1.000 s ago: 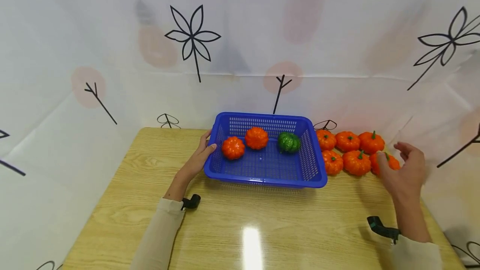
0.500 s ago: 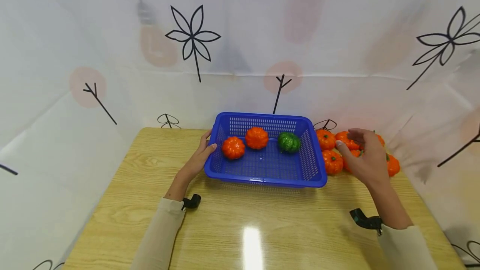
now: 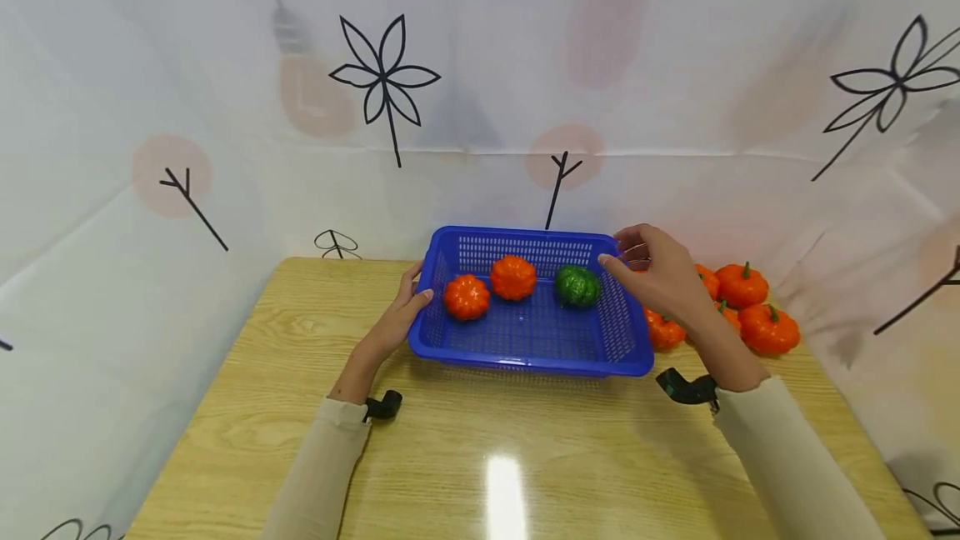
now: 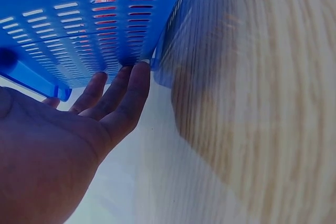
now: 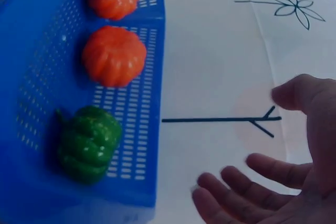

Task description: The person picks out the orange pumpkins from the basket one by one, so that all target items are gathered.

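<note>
A blue plastic basket [image 3: 525, 363] stands on the table, holding two small orange pumpkins, one at the left [image 3: 467, 297] and one near the middle [image 3: 513, 277], plus a green pumpkin [image 3: 577, 286] toward the right. My left hand [image 3: 393, 319] grips the basket's left side, thumb at the rim and fingers against the slotted outer wall [image 4: 58, 19]. Over the basket's right rim hovers my right hand [image 3: 663, 273], fingers spread and loosely bent, with nothing in it. From the right wrist view, the green pumpkin [image 5: 89, 144] is the nearest one to that hand.
Several more orange pumpkins [image 3: 768, 329] lie in two rows to the right of the basket, partly behind the right hand and forearm. The wooden table [image 3: 450, 457] meets a white patterned cloth [image 3: 480, 98] at the back and sides.
My right hand has moved left, from above the far-right pumpkins to the basket's right rim, staying empty. The left hand and the basket with its pumpkins have stayed put.
</note>
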Motion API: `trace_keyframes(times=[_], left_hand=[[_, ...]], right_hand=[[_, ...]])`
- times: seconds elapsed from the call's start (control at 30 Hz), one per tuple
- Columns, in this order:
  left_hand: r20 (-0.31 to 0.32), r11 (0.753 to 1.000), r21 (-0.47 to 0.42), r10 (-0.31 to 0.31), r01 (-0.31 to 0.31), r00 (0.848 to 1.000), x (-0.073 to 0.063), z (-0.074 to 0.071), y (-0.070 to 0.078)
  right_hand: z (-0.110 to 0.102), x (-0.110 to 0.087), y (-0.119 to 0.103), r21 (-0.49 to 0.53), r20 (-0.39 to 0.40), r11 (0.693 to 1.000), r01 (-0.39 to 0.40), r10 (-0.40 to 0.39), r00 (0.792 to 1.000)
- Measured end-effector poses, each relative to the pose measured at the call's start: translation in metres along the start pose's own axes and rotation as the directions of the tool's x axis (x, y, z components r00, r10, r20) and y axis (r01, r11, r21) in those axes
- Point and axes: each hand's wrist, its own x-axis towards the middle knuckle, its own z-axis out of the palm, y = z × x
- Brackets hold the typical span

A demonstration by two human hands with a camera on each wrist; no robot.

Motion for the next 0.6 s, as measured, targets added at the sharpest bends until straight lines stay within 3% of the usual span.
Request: trace_keyframes(times=[0.33,0.47,0.6], left_hand=[[0.009,1.0,0.005,0.003,-0.003,1.0,0.002,0.0,-0.003],[0.012,1.0,0.006,0.001,-0.001,1.0,0.003,0.0,-0.004],[0.012,1.0,0.005,0.002,-0.002,1.0,0.003,0.0,-0.003]], right_hand=[[0.022,0.04,-0.012,-0.079,0.175,0.994,-0.078,0.09,0.98],[0.031,0.058,-0.015,-0.114,0.237,0.987,-0.117,0.141,0.961],[0.042,0.072,-0.019,-0.081,0.314,0.981,-0.175,0.191,0.93]])
